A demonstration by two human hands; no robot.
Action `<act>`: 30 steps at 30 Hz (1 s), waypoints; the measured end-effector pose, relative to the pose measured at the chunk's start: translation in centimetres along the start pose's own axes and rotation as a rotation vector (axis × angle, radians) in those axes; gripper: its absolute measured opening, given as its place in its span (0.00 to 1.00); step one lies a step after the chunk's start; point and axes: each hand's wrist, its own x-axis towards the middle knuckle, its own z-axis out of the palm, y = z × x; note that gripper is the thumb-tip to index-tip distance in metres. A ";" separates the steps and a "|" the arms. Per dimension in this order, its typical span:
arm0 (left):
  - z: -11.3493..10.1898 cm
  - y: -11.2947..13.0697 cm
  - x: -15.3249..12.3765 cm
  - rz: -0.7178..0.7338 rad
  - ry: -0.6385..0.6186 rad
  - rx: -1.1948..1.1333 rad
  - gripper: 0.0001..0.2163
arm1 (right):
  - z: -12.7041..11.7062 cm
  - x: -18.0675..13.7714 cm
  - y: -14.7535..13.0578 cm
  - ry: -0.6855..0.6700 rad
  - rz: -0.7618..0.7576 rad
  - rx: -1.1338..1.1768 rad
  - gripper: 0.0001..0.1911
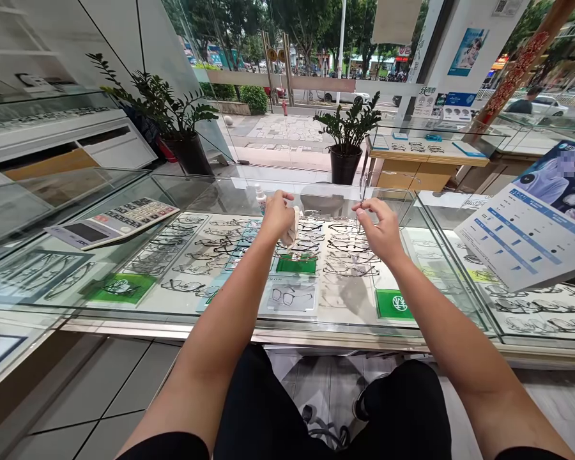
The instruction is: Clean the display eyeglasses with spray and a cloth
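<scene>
My left hand is closed on a pale beige cloth, which hangs below its fingers above the glass counter. My right hand pinches a thin-framed pair of eyeglasses between thumb and fingertips. One thin dark part of the eyeglasses points upward; the rest is faint against the background. The two hands are apart, with the cloth not touching the eyeglasses. A small white spray bottle stands just beyond my left hand. Beneath the glass top lie rows of eyeglasses.
A calculator rests on the counter at left. At right stands a tilted printed card. Green cards lie inside the glass display counter. Potted plants stand beyond it, before a glass front. My legs are under the counter's near edge.
</scene>
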 end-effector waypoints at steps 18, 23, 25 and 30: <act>-1.3 -1.7 1.8 -0.153 0.118 0.318 0.38 | 0.2 -0.2 0.7 0.008 -0.001 -0.004 0.10; -1.4 -1.7 1.8 -0.122 0.114 0.315 0.37 | 0.1 -0.1 0.6 0.002 0.013 0.002 0.09; -1.6 -1.4 1.5 -0.103 0.140 0.315 0.36 | 0.1 -0.1 0.6 0.009 0.016 0.007 0.09; -2.1 0.0 0.3 0.058 0.368 0.275 0.32 | -0.2 0.1 0.4 0.016 0.023 0.022 0.10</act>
